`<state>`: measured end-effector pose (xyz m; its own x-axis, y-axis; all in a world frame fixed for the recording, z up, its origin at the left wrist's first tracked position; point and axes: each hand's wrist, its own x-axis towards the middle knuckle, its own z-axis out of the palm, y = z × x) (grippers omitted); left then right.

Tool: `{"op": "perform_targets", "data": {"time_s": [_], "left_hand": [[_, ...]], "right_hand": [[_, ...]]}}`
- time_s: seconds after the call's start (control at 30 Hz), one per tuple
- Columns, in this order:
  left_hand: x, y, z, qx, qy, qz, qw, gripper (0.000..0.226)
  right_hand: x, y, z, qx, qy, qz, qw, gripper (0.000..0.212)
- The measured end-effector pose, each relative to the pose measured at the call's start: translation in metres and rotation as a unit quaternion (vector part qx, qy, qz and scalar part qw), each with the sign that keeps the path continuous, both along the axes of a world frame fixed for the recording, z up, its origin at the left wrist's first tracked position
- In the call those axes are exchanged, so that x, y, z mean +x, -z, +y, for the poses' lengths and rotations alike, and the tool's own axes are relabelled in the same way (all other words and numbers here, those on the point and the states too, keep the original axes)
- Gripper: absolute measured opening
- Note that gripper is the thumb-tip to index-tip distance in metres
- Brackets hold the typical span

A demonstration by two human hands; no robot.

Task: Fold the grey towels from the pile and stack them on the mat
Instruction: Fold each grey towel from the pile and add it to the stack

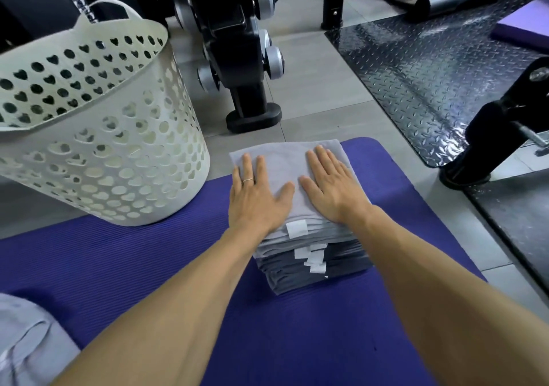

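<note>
A white basket (pixel 98 148) with heart-shaped holes stands at the left on the purple mat (pixel 118 261). Right of it, the left hand (pixel 258 195) and right hand (pixel 332 186) lie flat, fingers straight, on the stack of folded grey towels (pixel 312 255), pale layers over darker ones, white tags at its near edge.

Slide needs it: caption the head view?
Both hands, left and right, press flat on the stack of folded grey towels on the purple mat.

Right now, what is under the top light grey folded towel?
A stack of folded grey towels with white tags, on the purple mat. Both flat hands cover part of the top towel.
</note>
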<state>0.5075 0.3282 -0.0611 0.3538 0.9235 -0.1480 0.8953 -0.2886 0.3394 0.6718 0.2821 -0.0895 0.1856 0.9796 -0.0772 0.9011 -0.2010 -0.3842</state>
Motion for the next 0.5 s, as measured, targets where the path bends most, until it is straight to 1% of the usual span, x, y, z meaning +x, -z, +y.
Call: {"op": "perform_targets", "data": {"time_s": [0.13, 0.27, 0.33, 0.4, 0.43, 0.47, 0.5], "left_hand": [[-0.004, 0.002, 0.007, -0.019, -0.010, -0.010, 1.000, 0.076], [-0.015, -0.007, 0.005, -0.048, 0.020, -0.037, 0.998, 0.070], [-0.029, -0.016, 0.005, -0.053, 0.042, -0.055, 0.996, 0.065], [-0.048, -0.028, 0.003, -0.047, 0.068, -0.073, 0.994, 0.061], [-0.059, -0.036, -0.001, -0.035, 0.078, -0.082, 0.993, 0.058], [-0.073, -0.044, -0.006, -0.020, 0.085, -0.091, 0.992, 0.055], [-0.087, -0.053, -0.014, -0.006, 0.086, -0.102, 0.991, 0.052]], "right_hand": [[-0.006, -0.003, 0.004, -0.023, 0.025, -0.010, 0.999, 0.069], [-0.019, -0.016, 0.000, -0.057, 0.063, -0.019, 0.996, 0.069], [-0.023, -0.033, -0.005, -0.079, 0.055, -0.028, 0.995, 0.062], [-0.026, -0.057, -0.017, -0.094, 0.039, -0.018, 0.995, 0.044], [-0.030, -0.068, -0.025, -0.087, 0.030, -0.009, 0.996, 0.035], [-0.037, -0.078, -0.034, -0.073, 0.019, 0.000, 0.997, 0.031], [-0.048, -0.089, -0.045, -0.052, 0.006, 0.006, 0.999, 0.033]]}}
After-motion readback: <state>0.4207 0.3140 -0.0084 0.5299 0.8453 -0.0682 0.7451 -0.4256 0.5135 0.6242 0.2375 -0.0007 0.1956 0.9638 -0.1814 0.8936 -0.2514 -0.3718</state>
